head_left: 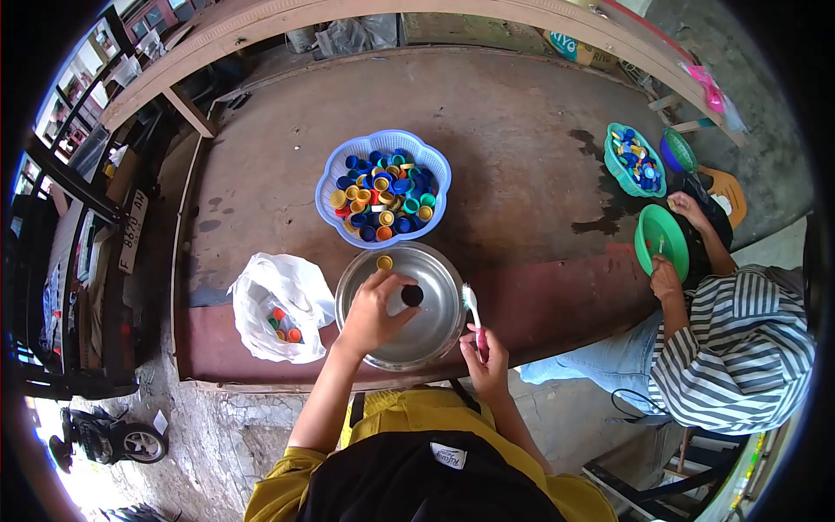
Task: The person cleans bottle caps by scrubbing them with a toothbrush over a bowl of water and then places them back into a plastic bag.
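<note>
My left hand [374, 311] is over the metal bowl [441, 344], with a dark bottle cap [411, 296] pinched between thumb and fingers. Just beyond those fingertips, a yellow cap [384, 262] shows at the bowl's far inner side. At the bowl's right, my right hand [487, 358] is closed around the pink handle of a toothbrush [475, 317], its white bristles pointing up and away from me. Behind the bowl stands a lavender plastic basket [329, 178] heaped with blue, yellow, green, red and orange caps.
A white plastic bag [261, 300] with several caps lies left of the bowl. At right, a person in a striped top [739, 348] works over a green bowl [645, 252]. Beyond it sits a teal basket of caps [614, 165]. A wooden beam [287, 24] spans the table's far side.
</note>
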`<state>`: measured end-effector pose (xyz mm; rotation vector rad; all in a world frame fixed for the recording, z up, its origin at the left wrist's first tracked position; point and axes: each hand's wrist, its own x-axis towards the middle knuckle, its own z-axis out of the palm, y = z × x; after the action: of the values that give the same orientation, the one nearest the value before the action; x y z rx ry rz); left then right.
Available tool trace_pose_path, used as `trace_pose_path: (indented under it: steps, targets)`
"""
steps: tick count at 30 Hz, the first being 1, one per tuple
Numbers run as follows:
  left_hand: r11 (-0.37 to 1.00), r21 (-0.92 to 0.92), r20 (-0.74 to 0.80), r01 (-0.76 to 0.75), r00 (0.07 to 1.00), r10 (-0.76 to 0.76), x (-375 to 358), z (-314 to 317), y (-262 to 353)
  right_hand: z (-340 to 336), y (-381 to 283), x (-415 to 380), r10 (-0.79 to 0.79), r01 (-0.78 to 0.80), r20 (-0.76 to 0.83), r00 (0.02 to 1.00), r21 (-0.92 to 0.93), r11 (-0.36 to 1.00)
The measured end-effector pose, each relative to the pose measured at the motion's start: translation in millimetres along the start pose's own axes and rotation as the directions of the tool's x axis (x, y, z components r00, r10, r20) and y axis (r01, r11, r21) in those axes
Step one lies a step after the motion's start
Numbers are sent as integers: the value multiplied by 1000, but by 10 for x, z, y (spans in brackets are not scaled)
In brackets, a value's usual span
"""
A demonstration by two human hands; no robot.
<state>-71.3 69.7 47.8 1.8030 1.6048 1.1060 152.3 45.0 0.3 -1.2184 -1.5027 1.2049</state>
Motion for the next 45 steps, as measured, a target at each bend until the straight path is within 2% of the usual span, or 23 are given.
trace_pose_path:
  steps: [3, 6, 9, 10, 13, 14, 17, 18, 20, 23, 24, 27, 28, 29, 31, 34, 35, 37, 40, 43, 45]
  targets:
    - [993, 59, -2, 98, 995, -98, -59, 124, -218, -7, -15, 25, -20, 21, 17, 1000, -34, 999]
    - [964, 248, 87, 101, 988, -126, -172, 148, -285, -46, -64, -9, -31, 39, 73, 997, -113, 993]
    - [998, -9, -107, 54, 993, -55, -178, 108, -13, -73, -144, -19, 30, -12, 96, 995, -180, 984]
    - [997, -70, -113, 34, 993, -42, -185, 107, 20, -70, -157, -7, 59, -38, 102, 993, -199, 979]
    - [964, 265, 5, -35, 999, 35, -269, 124, -224, -19, -67, -8, 18, 5, 131, 991, -171, 985]
    - [999, 42, -26, -17, 999, 18, -291, 145, -317, 0, -57, -8, 2, 23, 154, 988, -156, 988]
    - [978, -157, -148, 135, 976, -158, -354, 133, -149, -13, -76, -31, -102, 142, 164, 981, -258, 956]
    - [983, -94, -129, 156, 977, -168, -374, 111, -119, -4, -140, -24, -134, 171, 155, 979, -249, 953]
    - [974, -122, -153, 189, 966, -207, -415, 120, -98, 18, -314, -36, -198, 226, 139, 970, -230, 946]
    - [969, -130, -155, 209, 961, -228, -475, 143, -96, 29, -469, -86, -113, 190, 296, 949, -245, 951]
    - [970, -126, -151, 207, 963, -225, -481, 151, -101, 63, -388, -90, -185, 288, 348, 919, -273, 918]
    - [986, -111, -165, 126, 976, -143, -499, 162, -70, 141, -228, -60, -173, 350, 401, 899, -424, 835]
    - [982, -136, -174, 132, 972, -155, -506, 163, -47, 153, -192, 7, -244, 353, 313, 918, -363, 862]
    - [977, -161, -184, 140, 968, -169, -516, 168, -16, 147, -38, 89, -260, 343, 242, 935, -428, 836]
    - [974, -169, -183, 148, 967, -179, -515, 155, -9, 115, -190, 142, -140, 214, 204, 969, -411, 886]
    - [979, -137, -164, 149, 971, -171, -526, 153, -33, 126, -265, 12, -240, 374, 372, 897, -347, 860]
    - [982, -130, -168, 138, 973, -159, -523, 158, -56, 126, -310, -21, -176, 397, 465, 868, -434, 809]
    - [983, -136, -176, 125, 973, -148, -526, 182, -77, 194, -167, 51, -279, 396, 345, 896, -338, 854]
    - [983, -124, -192, 133, 969, -156, -545, 179, -80, 190, -133, 156, -205, 310, 281, 937, -409, 858]
    - [991, -55, -212, 120, 969, -129, -564, 162, -47, 215, -296, 10, -215, 456, 500, 839, -430, 779]
    - [998, -27, -231, 53, 971, -57, -544, 157, -44, 240, -244, 31, -209, 392, 414, 886, -432, 812]
